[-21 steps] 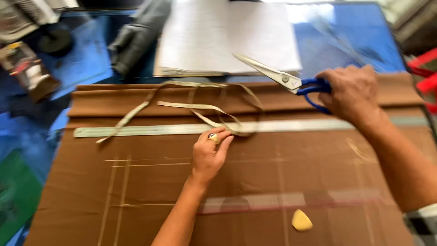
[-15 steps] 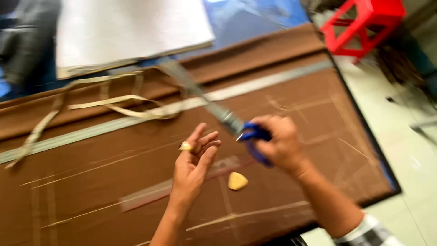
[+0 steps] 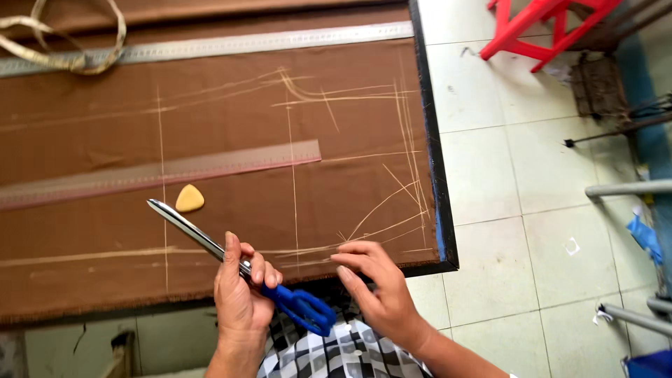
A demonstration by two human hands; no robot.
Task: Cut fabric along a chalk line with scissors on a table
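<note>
Since the earlier frame the scissors (image 3: 231,262) have been passed from the right hand (image 3: 381,297) to the left hand (image 3: 241,297) and brought down to the lower middle of the frame, at the near edge of the table (image 3: 434,175). The left hand is closed around the blades just above the blue handles, the shut steel tips pointing to the upper left. The right hand is held loosely open, gripping nothing, its fingertips resting on the hem of the brown cloth (image 3: 231,126).

Brown cloth is seen spread flat over the table, matte, marked with pale chalk lines, straight and curved. A yellow chalk wedge (image 3: 190,199), rounded-triangular, lies just beyond the scissor tips, not touching them. A clear plastic ruler (image 3: 161,171) is laid across the cloth above the chalk. A long metal ruler (image 3: 210,47) is set along the upper edge, with a beige tape measure (image 3: 77,59) looped over it at the upper left. A tiled floor (image 3: 504,231) fills the right side; a red plastic stool (image 3: 542,28) stands at the upper right.
</note>
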